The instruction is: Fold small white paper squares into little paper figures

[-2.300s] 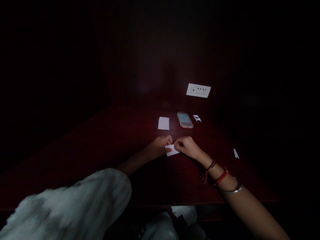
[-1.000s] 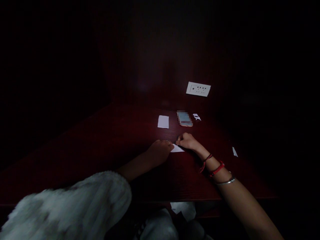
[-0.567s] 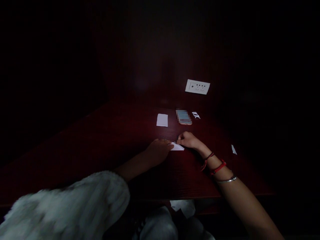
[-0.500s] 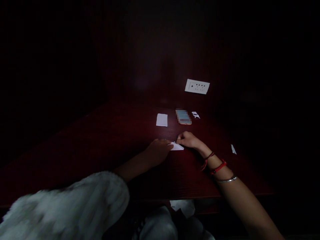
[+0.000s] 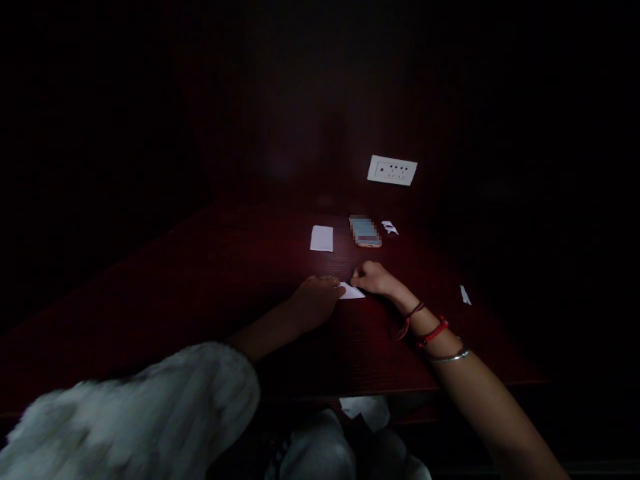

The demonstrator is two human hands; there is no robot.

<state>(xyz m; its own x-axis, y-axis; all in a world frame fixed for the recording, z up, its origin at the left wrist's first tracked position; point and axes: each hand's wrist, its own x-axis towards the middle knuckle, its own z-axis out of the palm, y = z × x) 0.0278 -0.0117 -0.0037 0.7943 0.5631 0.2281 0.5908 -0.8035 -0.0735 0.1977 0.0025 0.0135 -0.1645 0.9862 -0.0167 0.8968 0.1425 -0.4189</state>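
A small folded white paper (image 5: pixel 353 292) lies flat on the dark red table (image 5: pixel 225 287). My left hand (image 5: pixel 320 299) rests curled over the paper's left end, pressing it down. My right hand (image 5: pixel 373 277) sits at the paper's far right edge, with its fingers bent and pinched on the fold. Red cords and a metal bangle circle my right wrist. A fluffy white sleeve covers my left arm. The scene is very dark.
Behind the hands lie a white paper square (image 5: pixel 321 238), a phone (image 5: pixel 365 231) and a small paper scrap (image 5: pixel 389 227). A white wall socket (image 5: pixel 392 170) sits above them. Another scrap (image 5: pixel 465 295) lies at the right. White paper shows below the table edge (image 5: pixel 367 410).
The paper, lifted between both hands 2.3 s ago, now lies flat under my fingers. Since then the hands have barely shifted; the view drifted slightly.
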